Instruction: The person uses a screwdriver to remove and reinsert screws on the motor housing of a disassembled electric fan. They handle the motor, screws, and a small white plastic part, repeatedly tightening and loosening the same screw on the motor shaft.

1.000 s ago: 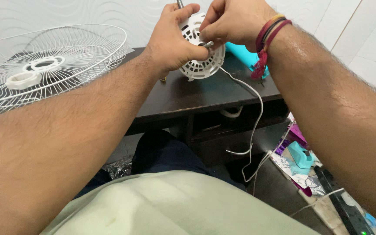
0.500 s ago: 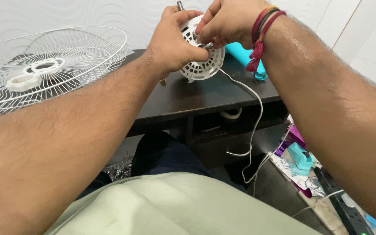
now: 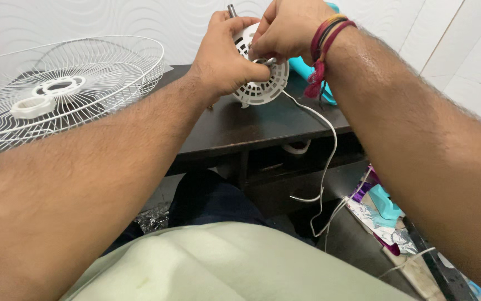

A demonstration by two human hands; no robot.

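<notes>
A white round fan motor housing (image 3: pixel 262 83) with a vented back stands on edge on the dark table (image 3: pixel 240 125), its metal shaft (image 3: pixel 232 10) pointing up. My left hand (image 3: pixel 226 56) grips the housing from the left side. My right hand (image 3: pixel 287 28), with red and dark threads around the wrist, comes down from above and pinches a small metal part (image 3: pixel 269 61) against the housing's back, next to my left thumb. A white cord (image 3: pixel 324 156) runs from the housing over the table edge down to the floor.
A white wire fan guard (image 3: pixel 56 89) with a plastic centre ring lies on the table's left end. A turquoise object (image 3: pixel 315 78) lies behind my right wrist. On the floor at right are foil scraps, a teal piece (image 3: pixel 385 203) and a dark strip.
The housing and both hands sit slightly higher in the view. My right hand's fingers have shifted on the back of the housing, pinching the small metal part.
</notes>
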